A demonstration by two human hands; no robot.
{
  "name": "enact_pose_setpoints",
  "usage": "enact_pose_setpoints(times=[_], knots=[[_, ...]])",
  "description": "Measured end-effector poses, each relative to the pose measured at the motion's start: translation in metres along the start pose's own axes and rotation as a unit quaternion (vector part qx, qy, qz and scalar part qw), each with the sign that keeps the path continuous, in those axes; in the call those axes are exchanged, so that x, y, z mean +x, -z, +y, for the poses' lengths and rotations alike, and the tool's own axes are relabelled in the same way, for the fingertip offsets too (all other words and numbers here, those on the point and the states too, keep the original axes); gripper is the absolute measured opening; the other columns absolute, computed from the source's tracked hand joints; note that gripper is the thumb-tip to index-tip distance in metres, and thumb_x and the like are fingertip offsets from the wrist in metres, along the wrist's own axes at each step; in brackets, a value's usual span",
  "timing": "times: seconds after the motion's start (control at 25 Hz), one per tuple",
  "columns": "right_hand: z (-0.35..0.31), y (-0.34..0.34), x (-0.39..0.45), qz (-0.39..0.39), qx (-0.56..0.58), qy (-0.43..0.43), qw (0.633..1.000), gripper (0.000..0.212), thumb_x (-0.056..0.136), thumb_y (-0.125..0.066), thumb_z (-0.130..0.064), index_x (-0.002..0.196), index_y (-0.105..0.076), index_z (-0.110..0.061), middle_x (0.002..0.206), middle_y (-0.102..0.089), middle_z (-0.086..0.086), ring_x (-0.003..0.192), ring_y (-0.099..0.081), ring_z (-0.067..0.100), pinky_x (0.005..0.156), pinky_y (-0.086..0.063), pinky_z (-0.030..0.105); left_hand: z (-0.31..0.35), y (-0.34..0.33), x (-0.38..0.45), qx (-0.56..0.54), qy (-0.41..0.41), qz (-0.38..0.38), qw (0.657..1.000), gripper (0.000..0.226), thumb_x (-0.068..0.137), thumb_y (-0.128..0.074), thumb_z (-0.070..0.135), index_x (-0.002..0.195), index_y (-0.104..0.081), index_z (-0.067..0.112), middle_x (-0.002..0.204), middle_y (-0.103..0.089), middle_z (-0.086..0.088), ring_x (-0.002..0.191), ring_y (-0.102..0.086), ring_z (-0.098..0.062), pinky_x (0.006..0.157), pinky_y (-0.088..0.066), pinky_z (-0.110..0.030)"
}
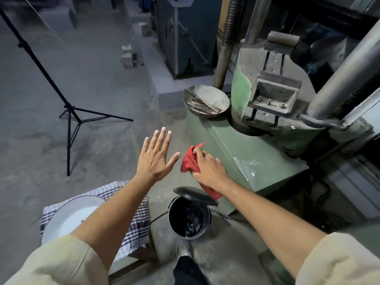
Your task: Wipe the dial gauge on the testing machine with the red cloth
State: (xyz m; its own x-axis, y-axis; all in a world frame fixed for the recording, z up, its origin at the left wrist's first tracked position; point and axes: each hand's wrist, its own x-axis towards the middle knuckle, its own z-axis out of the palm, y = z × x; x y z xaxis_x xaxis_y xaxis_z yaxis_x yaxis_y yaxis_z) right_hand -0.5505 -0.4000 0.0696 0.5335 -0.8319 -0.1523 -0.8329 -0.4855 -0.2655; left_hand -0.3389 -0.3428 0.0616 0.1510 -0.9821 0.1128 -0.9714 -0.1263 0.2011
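My right hand [209, 168] is closed on a bunched red cloth [190, 161], held over the front left corner of the green testing machine base [242, 153]. One end of the cloth hangs out below my wrist. My left hand [155, 155] hovers flat and open to the left of the cloth, fingers spread, holding nothing. No dial gauge shows in this view. The machine's grey columns and clamp block [273, 95] rise at the right.
A metal bowl [205, 95] with rusty tools sits on the machine's far left corner. Below my hands stands a black pedal bin [189, 219], lid up. A white basin [72, 217] on checked fabric lies at lower left. A black tripod [70, 114] stands on the floor at left.
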Motion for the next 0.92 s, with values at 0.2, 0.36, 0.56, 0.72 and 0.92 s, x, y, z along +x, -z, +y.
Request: enact_pose_setpoints(times=[0.2, 0.36, 0.56, 0.72, 0.92], knots=[[0.006, -0.085, -0.005, -0.079, 0.008, 0.017, 0.997, 0.082, 0.086, -0.070, -0.045, 0.152, -0.026, -0.021, 0.132, -0.064, 0.011, 0.123, -0.062, 0.035, 0.099, -0.049, 0.048, -0.016, -0.058, -0.011, -0.001, 0.011, -0.047, 0.999, 0.086, 0.099, -0.013, 0.076, 0.168, 0.003, 0.028, 0.175, 0.009, 0.004, 0.163, 0.008, -0.018, 0.131, -0.001, -0.047], [0.018, -0.150, -0.002, -0.128, -0.006, 0.008, 0.992, 0.088, 0.087, -0.071, -0.045, 0.156, -0.025, -0.016, 0.139, -0.060, 0.011, 0.130, -0.058, 0.035, 0.103, -0.050, 0.051, -0.031, -0.105, -0.025, 0.000, 0.023, -0.087, 0.996, 0.085, 0.098, -0.009, 0.076, 0.167, 0.007, 0.029, 0.175, 0.014, 0.004, 0.162, 0.011, -0.018, 0.132, 0.002, -0.046], [0.036, -0.214, 0.010, -0.230, -0.018, -0.031, 0.973, 0.104, 0.083, -0.079, -0.048, 0.162, -0.019, -0.015, 0.148, -0.047, 0.016, 0.138, -0.048, 0.037, 0.107, -0.047, 0.052, -0.049, -0.154, -0.041, 0.009, 0.035, -0.141, 0.989, 0.085, 0.098, -0.004, 0.077, 0.166, 0.013, 0.028, 0.173, 0.020, 0.002, 0.161, 0.016, -0.019, 0.132, 0.004, -0.047], [0.046, -0.232, 0.015, -0.222, -0.014, -0.047, 0.974, 0.088, 0.086, -0.077, -0.048, 0.155, -0.030, -0.019, 0.149, -0.041, 0.013, 0.138, -0.047, 0.037, 0.107, -0.047, 0.052, -0.062, -0.167, -0.052, 0.015, 0.038, -0.167, 0.985, 0.084, 0.100, -0.008, 0.074, 0.166, 0.012, 0.027, 0.173, 0.019, 0.001, 0.161, 0.017, -0.019, 0.132, 0.004, -0.047], [0.056, -0.207, 0.030, -0.122, -0.013, -0.059, 0.991, 0.086, 0.099, -0.055, -0.056, 0.166, -0.016, -0.021, 0.171, -0.019, 0.013, 0.154, -0.030, 0.035, 0.120, -0.037, 0.053, -0.065, -0.157, -0.045, 0.010, 0.045, -0.164, 0.985, 0.083, 0.101, -0.011, 0.073, 0.166, 0.011, 0.026, 0.173, 0.019, 0.001, 0.161, 0.016, -0.019, 0.131, 0.004, -0.048]])
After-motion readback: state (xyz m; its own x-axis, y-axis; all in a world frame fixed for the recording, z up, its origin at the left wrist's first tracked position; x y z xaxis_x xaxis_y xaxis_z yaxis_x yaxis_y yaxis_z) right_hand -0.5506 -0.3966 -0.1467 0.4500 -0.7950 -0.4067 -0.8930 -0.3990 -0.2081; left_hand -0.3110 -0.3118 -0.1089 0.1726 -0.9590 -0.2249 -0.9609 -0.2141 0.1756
